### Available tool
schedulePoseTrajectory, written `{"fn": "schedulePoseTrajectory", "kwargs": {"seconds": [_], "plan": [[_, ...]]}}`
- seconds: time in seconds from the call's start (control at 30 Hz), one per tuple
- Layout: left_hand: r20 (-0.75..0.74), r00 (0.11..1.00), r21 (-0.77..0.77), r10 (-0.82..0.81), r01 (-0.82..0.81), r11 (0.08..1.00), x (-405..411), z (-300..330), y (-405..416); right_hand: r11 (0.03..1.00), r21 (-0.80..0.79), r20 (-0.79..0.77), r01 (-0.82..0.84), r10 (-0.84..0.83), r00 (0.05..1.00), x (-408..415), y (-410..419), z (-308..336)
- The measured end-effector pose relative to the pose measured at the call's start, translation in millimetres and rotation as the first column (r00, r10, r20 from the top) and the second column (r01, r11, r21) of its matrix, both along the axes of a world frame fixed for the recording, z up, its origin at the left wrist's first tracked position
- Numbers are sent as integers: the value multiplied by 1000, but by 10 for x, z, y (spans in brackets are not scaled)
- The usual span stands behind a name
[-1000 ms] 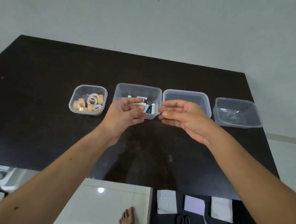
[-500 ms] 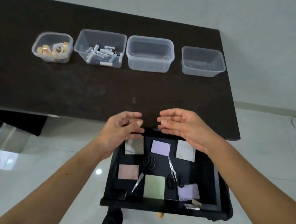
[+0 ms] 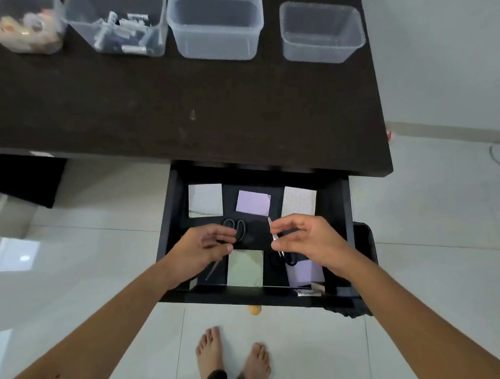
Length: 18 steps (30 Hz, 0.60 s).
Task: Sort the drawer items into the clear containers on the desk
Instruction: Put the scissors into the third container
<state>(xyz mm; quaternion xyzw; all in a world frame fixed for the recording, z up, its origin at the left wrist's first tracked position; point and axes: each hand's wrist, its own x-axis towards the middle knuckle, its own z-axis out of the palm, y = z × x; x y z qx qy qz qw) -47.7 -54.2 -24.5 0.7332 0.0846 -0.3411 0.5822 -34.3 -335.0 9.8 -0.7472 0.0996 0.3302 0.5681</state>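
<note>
Four clear tubs [image 3: 216, 26] sit in a row on the dark tabletop [image 3: 178, 105]. The open drawer [image 3: 168, 224] below holds paper pads [image 3: 245, 268] and scissors [image 3: 236, 228].

Matt dark wooden tabletop [image 3: 178, 105]; four clear, smooth plastic containers [image 3: 216, 26]; pastel paper notes [image 3: 245, 268]; black-handled metal scissors [image 3: 237, 230]; glossy white floor tiles [image 3: 455, 263].

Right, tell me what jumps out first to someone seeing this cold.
Two bare hands, left hand and right hand, hover with curled fingers over an open black desk drawer holding pastel paper note pads and two black-handled scissors, gripping nothing yet. Above, four clear plastic containers line the dark desk: the left two hold small items, the right two look empty.
</note>
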Motion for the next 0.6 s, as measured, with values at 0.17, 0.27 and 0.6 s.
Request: {"fn": "schedulePoseTrajectory", "kwargs": {"seconds": [0.17,0.27,0.6], "plan": [[55,997,80,-54,50,996,-53,-149,-39,987,-115,54,-109,116,992,-165,-20,-351],[176,976,289,-131,76,954,-4,-188,-86,946,-321,184,-42,105,977,-223,-14,-527],[279,920,502,-274,104,859,111,-333,-237,833,-552,184,-30,156,970,-209,-102,-654]]}}
